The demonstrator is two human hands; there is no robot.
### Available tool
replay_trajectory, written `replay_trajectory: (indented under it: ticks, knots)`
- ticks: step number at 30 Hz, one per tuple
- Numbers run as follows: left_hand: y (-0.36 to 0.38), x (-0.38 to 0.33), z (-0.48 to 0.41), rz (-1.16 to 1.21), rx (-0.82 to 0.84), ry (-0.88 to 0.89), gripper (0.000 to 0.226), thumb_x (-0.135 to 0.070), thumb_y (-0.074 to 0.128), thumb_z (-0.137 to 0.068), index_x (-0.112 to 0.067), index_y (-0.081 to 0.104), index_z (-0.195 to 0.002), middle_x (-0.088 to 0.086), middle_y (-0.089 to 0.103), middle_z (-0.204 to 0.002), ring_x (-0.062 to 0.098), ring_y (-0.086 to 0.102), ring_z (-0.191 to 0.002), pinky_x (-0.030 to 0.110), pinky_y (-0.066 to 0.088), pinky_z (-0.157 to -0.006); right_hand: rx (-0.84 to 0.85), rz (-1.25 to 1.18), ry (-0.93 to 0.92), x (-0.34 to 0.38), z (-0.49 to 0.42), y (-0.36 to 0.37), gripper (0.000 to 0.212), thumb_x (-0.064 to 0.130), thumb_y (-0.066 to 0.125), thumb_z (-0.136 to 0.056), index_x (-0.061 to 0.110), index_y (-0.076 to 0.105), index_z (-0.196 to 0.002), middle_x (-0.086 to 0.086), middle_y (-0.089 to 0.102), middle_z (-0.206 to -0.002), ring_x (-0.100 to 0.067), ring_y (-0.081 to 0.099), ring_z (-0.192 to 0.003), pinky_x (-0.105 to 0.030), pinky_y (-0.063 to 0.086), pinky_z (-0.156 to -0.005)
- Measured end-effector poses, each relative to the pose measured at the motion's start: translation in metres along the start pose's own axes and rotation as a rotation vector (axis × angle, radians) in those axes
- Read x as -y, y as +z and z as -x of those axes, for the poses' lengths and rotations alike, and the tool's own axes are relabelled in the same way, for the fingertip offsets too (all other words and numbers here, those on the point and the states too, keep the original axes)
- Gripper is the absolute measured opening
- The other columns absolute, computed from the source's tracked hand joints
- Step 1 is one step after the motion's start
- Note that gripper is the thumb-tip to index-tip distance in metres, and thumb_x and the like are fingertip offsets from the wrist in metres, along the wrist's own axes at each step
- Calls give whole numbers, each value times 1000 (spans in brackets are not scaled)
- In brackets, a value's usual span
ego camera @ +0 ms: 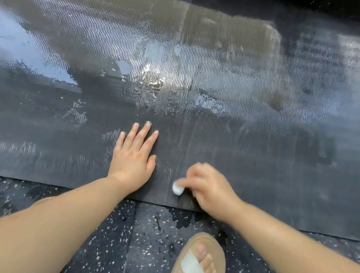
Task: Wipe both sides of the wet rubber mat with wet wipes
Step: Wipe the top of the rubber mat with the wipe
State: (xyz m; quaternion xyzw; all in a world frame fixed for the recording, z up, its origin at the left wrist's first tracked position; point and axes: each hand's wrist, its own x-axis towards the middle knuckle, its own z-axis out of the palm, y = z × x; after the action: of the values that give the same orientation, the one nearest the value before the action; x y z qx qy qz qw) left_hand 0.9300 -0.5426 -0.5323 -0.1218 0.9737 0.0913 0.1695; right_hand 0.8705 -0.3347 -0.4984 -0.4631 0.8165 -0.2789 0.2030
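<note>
Rubber mat (218, 121) flat on speckled floor (143, 239), very wet farther out. Left hand (132, 157) flat on mat, fingers spread, holding nothing; could slip on wet. Right hand (208, 185) pinches tiny balled wipe (177, 189) near front edge; wipe may soak fast, smear water. Sandal (198, 262) near puddle, might slide.

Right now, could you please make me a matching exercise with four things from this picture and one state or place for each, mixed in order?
Things:
1. left hand
2. right hand
3. rubber mat
4. sandal

States or places:
A. on the speckled floor, below the mat's near edge
B. pinching a small white wet wipe
C. dark, ribbed, shining with water
D. flat, fingers spread, pressed on the mat

Pairs: 1-D, 2-B, 3-C, 4-A
</note>
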Motion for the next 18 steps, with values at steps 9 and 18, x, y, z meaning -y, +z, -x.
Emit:
replay_trajectory:
  ticks: [9,18]
  knots:
    - [-8,10,5,43,41,66,62,-36,38,-97,-29,9,-151,-6,-6,-159,18,-10,-146,35,-7,-116,-376,203,523,-95,-160,-57,31,10,45,-95,19,65,-117,-10,55,-112,-31,48,-109,-26,33,-86]
    - [-11,9,34,143,-81,30,54,-34,37,-87,-7,54,-131,15,47,-141,37,41,-132,51,32,-107,-11,32,31,23,-10,40,30,-1,49,-79,16,72,-88,-6,60,-79,-28,52,-62,-37,49,-57]
